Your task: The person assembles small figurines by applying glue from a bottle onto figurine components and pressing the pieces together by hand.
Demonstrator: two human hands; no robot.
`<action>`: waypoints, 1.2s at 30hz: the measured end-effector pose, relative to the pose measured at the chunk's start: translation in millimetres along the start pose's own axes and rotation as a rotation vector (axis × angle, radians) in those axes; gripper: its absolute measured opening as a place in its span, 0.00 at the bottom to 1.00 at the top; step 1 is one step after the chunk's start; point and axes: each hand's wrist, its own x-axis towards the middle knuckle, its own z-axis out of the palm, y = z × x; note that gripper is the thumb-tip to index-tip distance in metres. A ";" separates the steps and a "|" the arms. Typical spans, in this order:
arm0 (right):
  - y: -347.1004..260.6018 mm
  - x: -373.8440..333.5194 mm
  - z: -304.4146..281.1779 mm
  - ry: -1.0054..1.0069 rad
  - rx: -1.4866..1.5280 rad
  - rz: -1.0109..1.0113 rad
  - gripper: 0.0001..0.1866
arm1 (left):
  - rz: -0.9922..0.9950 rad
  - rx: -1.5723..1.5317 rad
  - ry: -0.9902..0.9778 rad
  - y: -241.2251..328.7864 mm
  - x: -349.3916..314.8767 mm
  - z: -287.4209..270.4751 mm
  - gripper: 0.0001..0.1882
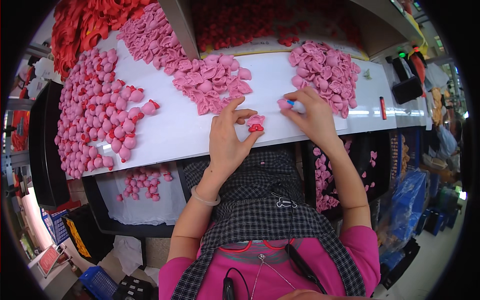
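Observation:
Over the white table's near edge, my left hand (227,132) pinches a small hollow pink shell with a red two-footed piece (255,123) between thumb and fingers. To its right, my right hand (311,114) grips a small rounded pink piece (284,104) with its thumb and fingertips. A bit of blue shows at those fingertips; I cannot tell what it is. The two pieces are apart. Beyond my left hand spreads a heap of loose pink shells (212,82). Another heap of pink shells (327,72) lies beyond my right hand.
Many rounded pink pieces with red parts (100,110) cover the table's left side, with red strips (82,30) behind. A shelf (180,25) rises at the back. Black trays of pink pieces (140,220) (350,175) sit below the edge. A red pen-like stick (383,108) lies right.

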 end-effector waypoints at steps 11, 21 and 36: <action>-29.7 1.8 24.4 -0.070 0.499 -0.253 0.14 | -0.002 -0.036 0.004 -4.2 0.8 0.6 0.43; -37.0 -1.1 29.6 -0.023 0.472 -0.179 0.11 | 0.015 -0.028 0.078 -3.1 -1.6 5.9 0.44; -21.6 -6.9 30.4 -0.129 0.787 0.021 0.20 | 0.159 -0.113 0.159 5.0 -3.2 -5.5 0.35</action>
